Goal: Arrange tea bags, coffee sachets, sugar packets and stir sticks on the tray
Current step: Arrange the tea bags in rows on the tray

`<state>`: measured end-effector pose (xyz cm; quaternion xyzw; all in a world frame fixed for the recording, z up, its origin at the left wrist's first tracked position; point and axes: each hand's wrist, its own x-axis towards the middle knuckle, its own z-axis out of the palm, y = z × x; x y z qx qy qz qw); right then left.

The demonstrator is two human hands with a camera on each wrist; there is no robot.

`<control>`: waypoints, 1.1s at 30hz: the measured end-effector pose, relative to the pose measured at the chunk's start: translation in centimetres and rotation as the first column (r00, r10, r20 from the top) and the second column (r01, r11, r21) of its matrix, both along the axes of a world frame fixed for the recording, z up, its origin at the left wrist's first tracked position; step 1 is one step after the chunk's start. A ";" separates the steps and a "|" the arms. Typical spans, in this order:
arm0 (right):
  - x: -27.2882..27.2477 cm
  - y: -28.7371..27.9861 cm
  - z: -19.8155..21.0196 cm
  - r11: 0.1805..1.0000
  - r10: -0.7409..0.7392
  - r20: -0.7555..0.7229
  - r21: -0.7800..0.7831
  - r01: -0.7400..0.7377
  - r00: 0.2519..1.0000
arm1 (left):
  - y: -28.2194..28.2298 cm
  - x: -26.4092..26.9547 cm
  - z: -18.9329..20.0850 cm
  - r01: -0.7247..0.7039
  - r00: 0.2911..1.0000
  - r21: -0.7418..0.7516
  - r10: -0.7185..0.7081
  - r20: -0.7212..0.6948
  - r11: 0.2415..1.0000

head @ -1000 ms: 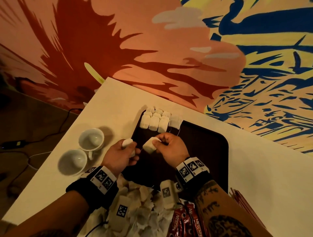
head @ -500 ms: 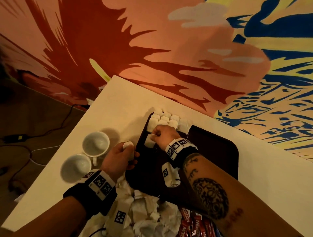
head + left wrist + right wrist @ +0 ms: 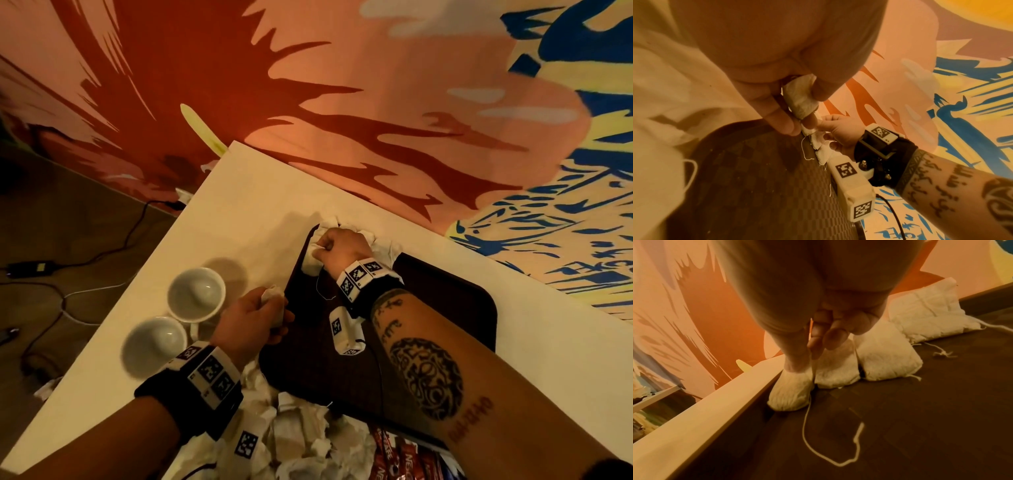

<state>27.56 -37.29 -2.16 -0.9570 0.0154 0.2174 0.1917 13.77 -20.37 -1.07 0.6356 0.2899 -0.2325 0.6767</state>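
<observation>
From the head view, the dark tray (image 3: 445,301) lies on the pale desk (image 3: 239,212), and the right hand (image 3: 339,248) sits at the tray's far left corner, about 11 o'clock on the tray, fingers curled down onto a tea bag (image 3: 311,265) at the near left end of the row of tea bags (image 3: 383,248) lined along the far rim. The left hand (image 3: 253,317) hovers at the tray's left edge, near 9 o'clock, fingers curled round a second tea bag (image 3: 272,296). Two white cups (image 3: 196,294) stand on the desk just left of that hand, a loose heap of tea bags (image 3: 301,431) lies at 6 o'clock off the tray's near edge, and red coffee sachets (image 3: 400,459) lie just right of the heap. In the left wrist view, the left hand (image 3: 781,68) pinches its tea bag (image 3: 800,97) between thumb and fingers above the tray's checkered floor (image 3: 756,178), with the right hand (image 3: 838,129) beyond it at the row. In the right wrist view, the right hand (image 3: 813,308) has its thumb pressed on the top of the end tea bag (image 3: 791,392), which stands on the tray (image 3: 920,418) against the left rim, touching its neighbour — its string (image 3: 830,451) runs up between the curled fingers (image 3: 833,337) and trails loose across the tray floor. Whether those fingers actually grip the string I cannot tell.
</observation>
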 end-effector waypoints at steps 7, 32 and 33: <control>-0.1 -0.5 0.1 0.990 -0.103 0.025 0.100 0.100 0.994 | -0.6 0.3 0.5 0.028 0.998 -0.018 -0.027 0.050 0.999; -12.8 -4.0 5.4 0.842 -0.073 0.071 0.538 0.024 0.995 | -3.6 -2.0 3.2 0.200 0.947 0.187 -0.239 0.213 0.962; -12.7 -4.3 5.4 0.863 -0.083 0.074 0.505 0.035 0.994 | -3.3 -1.9 2.9 0.188 0.952 0.192 -0.227 0.205 0.963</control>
